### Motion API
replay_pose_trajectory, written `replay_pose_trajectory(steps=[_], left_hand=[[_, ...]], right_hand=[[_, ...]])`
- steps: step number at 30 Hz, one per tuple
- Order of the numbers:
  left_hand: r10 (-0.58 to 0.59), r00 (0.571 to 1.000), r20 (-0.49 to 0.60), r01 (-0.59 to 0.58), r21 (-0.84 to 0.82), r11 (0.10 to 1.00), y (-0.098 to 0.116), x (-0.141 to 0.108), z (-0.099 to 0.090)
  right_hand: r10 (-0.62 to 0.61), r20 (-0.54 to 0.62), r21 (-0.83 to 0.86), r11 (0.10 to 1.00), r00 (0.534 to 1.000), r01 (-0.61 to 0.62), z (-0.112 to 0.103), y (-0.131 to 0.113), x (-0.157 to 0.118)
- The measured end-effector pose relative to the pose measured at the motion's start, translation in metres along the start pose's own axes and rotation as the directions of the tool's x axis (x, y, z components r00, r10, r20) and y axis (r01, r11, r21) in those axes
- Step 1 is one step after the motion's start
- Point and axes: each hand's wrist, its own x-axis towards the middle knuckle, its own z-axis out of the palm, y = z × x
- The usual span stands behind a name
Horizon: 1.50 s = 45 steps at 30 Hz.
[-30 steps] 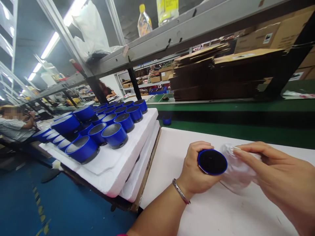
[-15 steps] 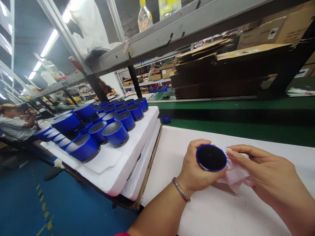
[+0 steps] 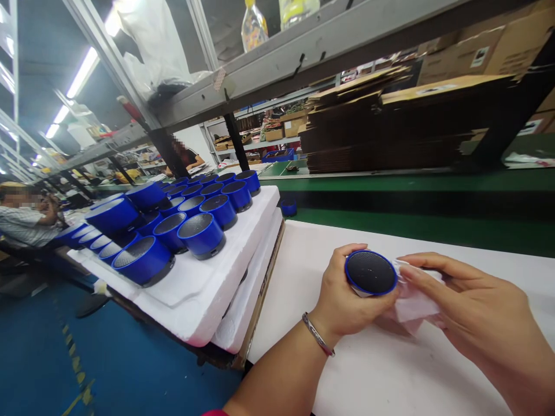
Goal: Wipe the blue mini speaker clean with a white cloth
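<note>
A round blue speaker with a black mesh top (image 3: 371,273) is held in my left hand (image 3: 347,306), whose fingers wrap round its side. My right hand (image 3: 472,306) pinches a crumpled white cloth (image 3: 414,300) against the speaker's right edge. Both hands are over a white work surface (image 3: 295,277). To the left, several like blue speakers (image 3: 202,237) stand on a white foam tray (image 3: 195,306), some stacked on others.
A single blue piece (image 3: 288,208) lies on the green conveyor (image 3: 390,225) behind the work surface. Flattened cardboard (image 3: 390,133) is piled beyond it. A metal shelf (image 3: 277,72) crosses overhead. One person (image 3: 26,216) sits at far left, another (image 3: 188,156) farther back.
The speaker in my left hand has tilted slightly, and its mesh top now looks lighter. The cloth has shifted a little in my right hand. The view has moved slightly.
</note>
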Motion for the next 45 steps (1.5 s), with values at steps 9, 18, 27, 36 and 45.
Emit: replay_pose_trajectory(steps=[9, 18, 27, 36, 45], left_hand=[[0.238, 0.969, 0.066, -0.244, 0.094, 0.965, -0.011, 0.001, -0.001], [-0.311, 0.928, 0.206, 0.373, -0.536, 0.757, 0.008, 0.002, 0.007], [-0.467, 0.829, 0.308, 0.510, -0.760, 0.404, 0.013, 0.010, 0.008], [-0.357, 0.894, 0.270, 0.431, -0.735, 0.523, 0.009, 0.006, 0.007], [-0.463, 0.876, 0.133, 0.370, -0.802, 0.469, 0.005, 0.010, 0.010]], right_hand=[[-0.677, 0.171, -0.015, 0.725, 0.716, 0.689, 0.013, -0.018, -0.008], [0.528, -0.117, 0.428, 0.791, 0.841, -0.437, 0.012, -0.005, 0.011], [-0.274, -0.224, -0.039, 0.962, 0.935, 0.272, 0.021, -0.009, -0.010], [-0.432, -0.221, -0.127, 0.902, 0.875, 0.413, 0.040, 0.002, 0.001], [-0.726, -0.084, -0.145, 0.686, 0.682, 0.713, 0.044, 0.005, -0.008]])
